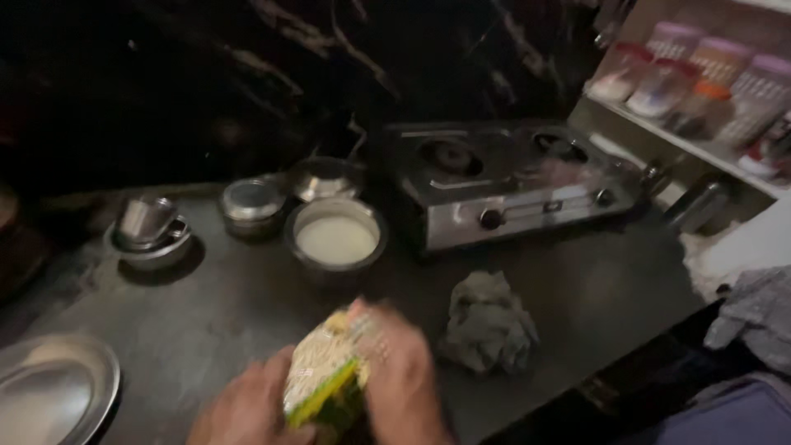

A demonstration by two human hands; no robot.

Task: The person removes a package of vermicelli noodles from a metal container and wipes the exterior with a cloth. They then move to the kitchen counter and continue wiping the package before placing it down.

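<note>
Noodle packet (323, 375) gripped between left hand (247, 408) and right hand (401, 375).

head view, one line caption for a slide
Both hands hold a noodle packet over a dark counter near a pot.

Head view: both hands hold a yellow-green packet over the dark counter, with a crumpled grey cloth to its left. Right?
Not quite. In the head view the crumpled grey cloth lies to the right of the yellow-green packet, not left. Left hand and right hand both hold it over the dark counter.
</note>
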